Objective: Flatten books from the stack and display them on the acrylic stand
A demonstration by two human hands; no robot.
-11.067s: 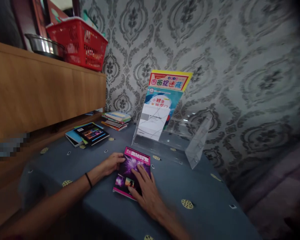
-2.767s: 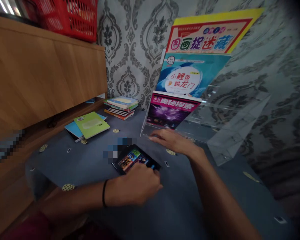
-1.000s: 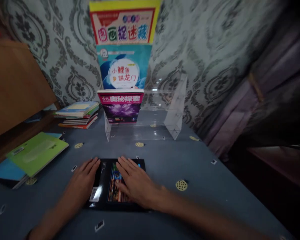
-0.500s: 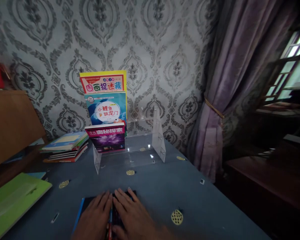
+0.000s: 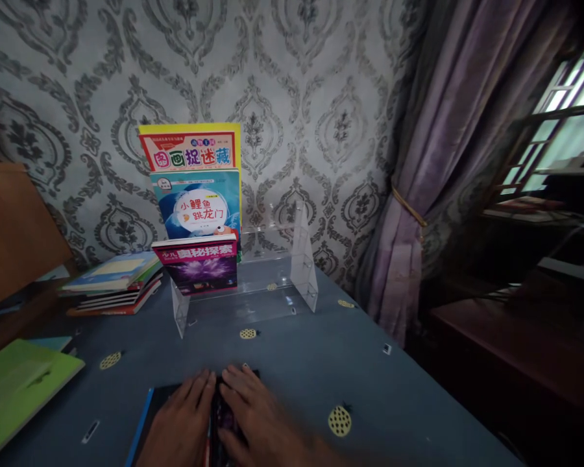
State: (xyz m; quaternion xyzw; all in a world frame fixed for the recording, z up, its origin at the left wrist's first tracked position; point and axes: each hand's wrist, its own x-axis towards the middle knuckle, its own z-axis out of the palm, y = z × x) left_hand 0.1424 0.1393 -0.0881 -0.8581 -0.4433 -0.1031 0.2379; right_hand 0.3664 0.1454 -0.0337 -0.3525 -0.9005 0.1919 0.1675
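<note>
Both my hands lie palm down on dark books point(image 5: 158, 398) at the table's near edge. My left hand point(image 5: 182, 415) rests flat on the left part, which has a bright blue edge. My right hand point(image 5: 255, 408) presses flat on the right part, fingers stretched forward, thumb apart. A narrow dark strip with some red shows between the hands. The hands hide most of the covers, so I cannot tell whether this is one opened book or two side by side.
Ahead stands a clear acrylic rack point(image 5: 304, 266) holding a yellow-edged book point(image 5: 194, 150), a blue book point(image 5: 199, 207) and a purple book point(image 5: 202, 267) on its left side. A book stack point(image 5: 114, 282) and a green book point(image 5: 24, 389) lie left. A purple curtain point(image 5: 394, 259) hangs right.
The view has shifted slightly, so the rack and books appear a little further left. My hands stay flat on the dark books, with little visible movement.
</note>
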